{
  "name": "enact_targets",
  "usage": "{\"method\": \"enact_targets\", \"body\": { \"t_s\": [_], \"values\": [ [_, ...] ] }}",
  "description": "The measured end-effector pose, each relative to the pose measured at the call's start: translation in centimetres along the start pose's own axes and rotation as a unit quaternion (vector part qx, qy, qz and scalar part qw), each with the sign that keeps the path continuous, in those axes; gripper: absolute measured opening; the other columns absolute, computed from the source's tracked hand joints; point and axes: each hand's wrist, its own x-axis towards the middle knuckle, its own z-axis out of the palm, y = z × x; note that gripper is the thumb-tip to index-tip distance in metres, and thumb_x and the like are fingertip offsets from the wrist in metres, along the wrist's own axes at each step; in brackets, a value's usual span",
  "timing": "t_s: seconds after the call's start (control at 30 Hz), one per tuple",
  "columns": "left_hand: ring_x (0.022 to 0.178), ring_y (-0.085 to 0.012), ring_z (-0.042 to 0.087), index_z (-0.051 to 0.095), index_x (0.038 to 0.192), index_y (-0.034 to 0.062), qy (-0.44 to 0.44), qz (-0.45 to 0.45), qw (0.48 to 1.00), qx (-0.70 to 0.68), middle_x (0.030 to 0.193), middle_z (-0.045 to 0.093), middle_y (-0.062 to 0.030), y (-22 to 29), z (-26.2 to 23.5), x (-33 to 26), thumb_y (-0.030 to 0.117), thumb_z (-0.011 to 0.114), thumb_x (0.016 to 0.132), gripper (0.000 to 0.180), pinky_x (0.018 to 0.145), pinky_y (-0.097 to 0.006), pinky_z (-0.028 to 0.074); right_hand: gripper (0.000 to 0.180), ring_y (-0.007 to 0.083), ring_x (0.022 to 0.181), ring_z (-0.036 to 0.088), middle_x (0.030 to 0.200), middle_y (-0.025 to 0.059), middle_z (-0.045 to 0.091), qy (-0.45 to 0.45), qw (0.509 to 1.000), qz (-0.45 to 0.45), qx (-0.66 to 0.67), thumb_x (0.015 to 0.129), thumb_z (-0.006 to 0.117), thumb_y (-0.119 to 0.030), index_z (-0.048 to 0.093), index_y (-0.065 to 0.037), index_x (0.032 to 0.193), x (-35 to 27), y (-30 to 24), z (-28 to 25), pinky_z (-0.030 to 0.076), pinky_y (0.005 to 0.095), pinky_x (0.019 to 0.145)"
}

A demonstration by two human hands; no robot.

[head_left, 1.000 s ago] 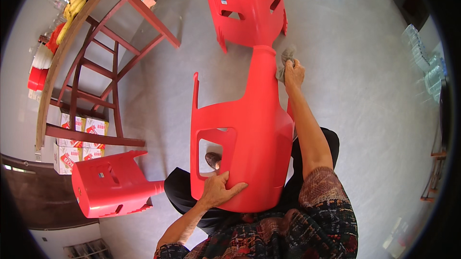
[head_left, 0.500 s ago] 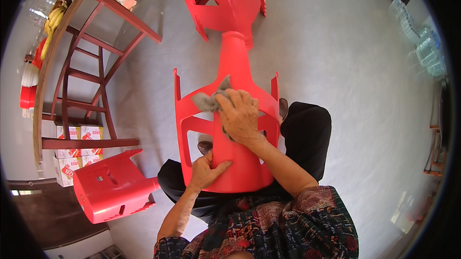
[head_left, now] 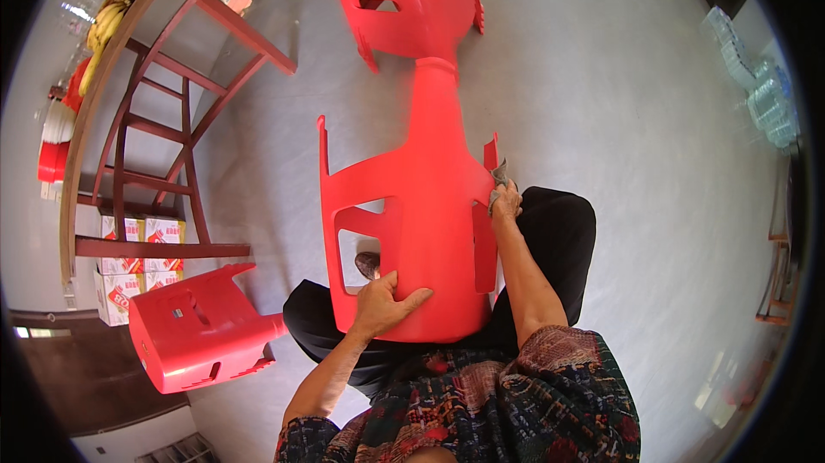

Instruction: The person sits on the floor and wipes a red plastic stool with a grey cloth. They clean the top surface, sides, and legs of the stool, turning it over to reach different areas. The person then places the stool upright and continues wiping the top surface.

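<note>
A red plastic chair (head_left: 434,231) lies tipped over across my lap, its broad curved panel towards me. My left hand (head_left: 380,304) grips its near left part, thumb on the panel and fingers at the edge of a side opening. Over at the chair's right side, my right hand (head_left: 509,203) is closed on a grey cloth (head_left: 498,176) and presses it near the rim by an upright leg. Some of the right fingers are hidden behind the cloth and the chair.
Another red chair (head_left: 408,21) lies ahead, beside the far end of mine. A third red chair (head_left: 198,334) is at the left, near stacked cartons (head_left: 120,287). A wooden table (head_left: 228,25) with bananas (head_left: 105,29) stands left; bottle packs (head_left: 769,102) sit far right.
My right hand has moved with the cloth from the chair's middle to its right side. The chair has turned slightly, its far end shifting right. My left hand keeps its grip.
</note>
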Motion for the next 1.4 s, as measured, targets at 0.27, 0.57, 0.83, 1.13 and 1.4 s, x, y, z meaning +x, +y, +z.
{"method": "enact_targets", "body": {
  "t_s": [0.27,0.57,0.83,1.13,1.4],
  "values": [
    [0.08,-0.0276,0.068,0.069,0.097,0.0067,0.052,0.002,0.998,0.024,0.085,0.071,-0.0117,-0.9,0.1,0.1,0.053,0.073,0.075,0.051,0.074,-0.039,0.052,0.035,0.0342,0.103,0.052,0.115,0.0126,0.055,0.012,0.812,-0.575,0.102,0.083,0.059,-0.012,0.064,-0.014,0.118,-13.7,-3.7,-5.2,0.043,0.0419,0.088],
    [0.073,-0.0388,0.064,0.062,0.094,0.0004,0.006,0.027,0.991,0.128,0.074,0.065,-0.0202,-0.3,1.2,-0.3,0.059,0.063,0.078,0.061,0.065,-0.049,0.048,0.035,0.0299,0.099,0.053,0.113,0.0066,0.056,0.078,0.642,-0.743,-0.172,0.075,0.064,-0.015,0.065,-0.018,0.11,-15.5,-9.3,-4.2,0.042,0.0458,0.077],
    [0.071,-0.0392,0.064,0.058,0.103,-0.0029,-0.026,0.013,0.994,0.107,0.072,0.064,-0.0222,0.1,0.7,0.1,0.055,0.059,0.083,0.061,0.063,-0.05,0.047,0.03,0.0229,0.088,0.052,0.099,0.0033,0.054,0.241,0.614,-0.686,-0.306,0.076,0.062,-0.019,0.064,-0.016,0.106,-16.7,-12.8,2.1,0.039,0.0423,0.062],
    [0.073,-0.0381,0.063,0.06,0.102,0.0008,0.005,0.117,0.992,0.042,0.075,0.065,-0.0224,-2.8,2.5,0.2,0.05,0.059,0.086,0.051,0.063,-0.051,0.046,0.02,0.0211,0.094,0.047,0.099,0.0003,0.054,0.024,0.424,-0.829,-0.365,0.075,0.061,-0.021,0.07,-0.015,0.092,-24.1,-11.1,14.4,0.037,0.0453,0.068],
    [0.074,-0.0414,0.062,0.059,0.098,0.0019,0.031,0.077,0.994,0.066,0.075,0.065,-0.0211,-3.4,3.1,0.3,0.055,0.059,0.085,0.055,0.066,-0.053,0.045,0.015,0.0208,0.101,0.044,0.104,-0.0007,0.053,-0.05,0.374,-0.776,-0.505,0.081,0.057,-0.023,0.07,-0.018,0.087,-24.9,-12.0,15.2,0.038,0.0453,0.071]
  ]
}}
